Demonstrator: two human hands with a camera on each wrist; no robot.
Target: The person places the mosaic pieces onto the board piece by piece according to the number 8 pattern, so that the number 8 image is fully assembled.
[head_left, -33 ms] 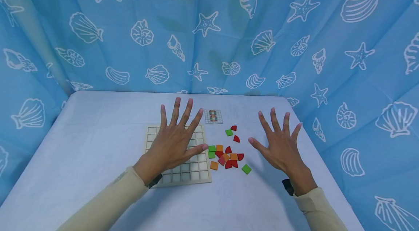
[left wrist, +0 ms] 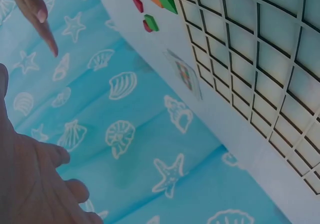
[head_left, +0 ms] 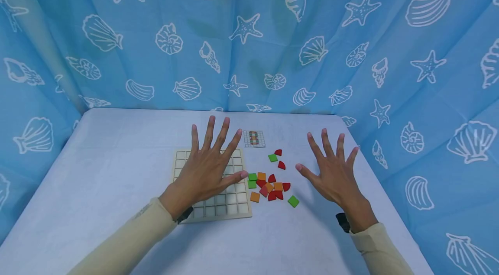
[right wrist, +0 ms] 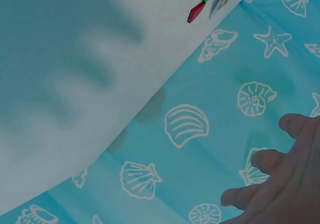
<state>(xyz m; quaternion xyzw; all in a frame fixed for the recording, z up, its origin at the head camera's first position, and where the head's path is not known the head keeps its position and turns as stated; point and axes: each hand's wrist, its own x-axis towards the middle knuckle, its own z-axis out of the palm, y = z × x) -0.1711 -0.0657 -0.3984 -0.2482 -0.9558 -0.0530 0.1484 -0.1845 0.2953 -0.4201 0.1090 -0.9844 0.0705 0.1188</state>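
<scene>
My left hand is held palm down with fingers spread, over a pale gridded board and hiding part of it. Nothing is in that hand. To the right, my right hand also hovers with spread fingers and holds nothing. Between the hands lies a loose cluster of flat tiles: orange squares, green squares and red quarter-round pieces. Some of them overlap. The left wrist view shows the board's square cells close by. The right wrist view catches a red piece at its top edge.
Behind the tiles lies a small card printed with a grid and a coloured pattern. A white cloth covers the table. A blue curtain with shell and starfish prints hangs along the table's back and sides.
</scene>
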